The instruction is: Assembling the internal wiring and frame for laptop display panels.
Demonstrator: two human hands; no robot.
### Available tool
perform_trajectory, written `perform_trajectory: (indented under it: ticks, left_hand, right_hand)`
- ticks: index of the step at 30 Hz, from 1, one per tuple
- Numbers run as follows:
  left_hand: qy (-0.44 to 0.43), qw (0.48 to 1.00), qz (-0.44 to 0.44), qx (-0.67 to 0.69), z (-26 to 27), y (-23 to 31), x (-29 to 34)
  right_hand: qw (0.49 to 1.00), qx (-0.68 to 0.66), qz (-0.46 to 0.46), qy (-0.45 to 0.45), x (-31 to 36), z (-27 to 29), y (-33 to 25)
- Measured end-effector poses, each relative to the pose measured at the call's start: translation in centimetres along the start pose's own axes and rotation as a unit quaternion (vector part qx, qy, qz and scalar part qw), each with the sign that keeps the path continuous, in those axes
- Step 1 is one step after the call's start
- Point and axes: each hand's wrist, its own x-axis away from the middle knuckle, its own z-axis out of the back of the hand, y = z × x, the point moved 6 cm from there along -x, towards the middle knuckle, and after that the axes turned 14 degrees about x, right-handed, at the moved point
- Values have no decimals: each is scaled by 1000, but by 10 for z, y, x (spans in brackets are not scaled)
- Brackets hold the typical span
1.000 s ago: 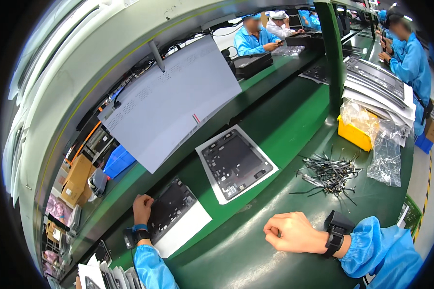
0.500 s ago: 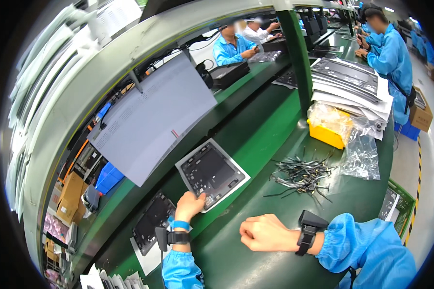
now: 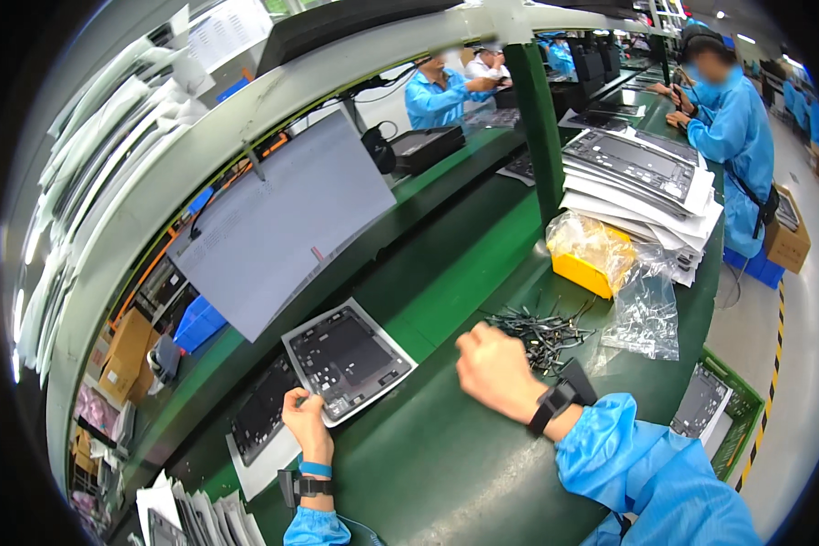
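Observation:
My left hand (image 3: 307, 426) pinches the near left corner of a flat black panel (image 3: 350, 357) with small pale parts, which lies on a white sheet. Under its left edge, a second dark panel (image 3: 262, 417) rests partly covered on another white sheet. My right hand (image 3: 500, 369) hovers at the near left side of a loose heap of short black cables (image 3: 551, 341). Its fingers are curled downward, and whatever they may hold is hidden. Both wrists wear black strapped devices.
A yellow bin (image 3: 584, 271) with clear plastic bags stands behind the cables, beside a tall stack of panels and sheets (image 3: 642, 168). A green post (image 3: 534, 127) rises nearby. A green crate (image 3: 746, 400) sits at right. Co-workers in blue are farther off.
The panel has slid left and toward me with my left hand, closer over the second panel. My right hand has moved forward to the cable heap. The whole view has shifted slightly.

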Motion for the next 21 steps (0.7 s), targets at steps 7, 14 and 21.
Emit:
perform_trajectory:
  ticks: [7,14,21]
  left_hand:
    - [-54,970,144,190,-24,35,100]
    - [-35,950,191,246,-30,64,202]
    - [74,956,167,231,-28,99,306]
  right_hand:
    - [999,13,25,-27,-4,-19,28]
    - [999,41,0,-3,-4,-22,36]
    - [976,-103,-62,182,-16,25,35]
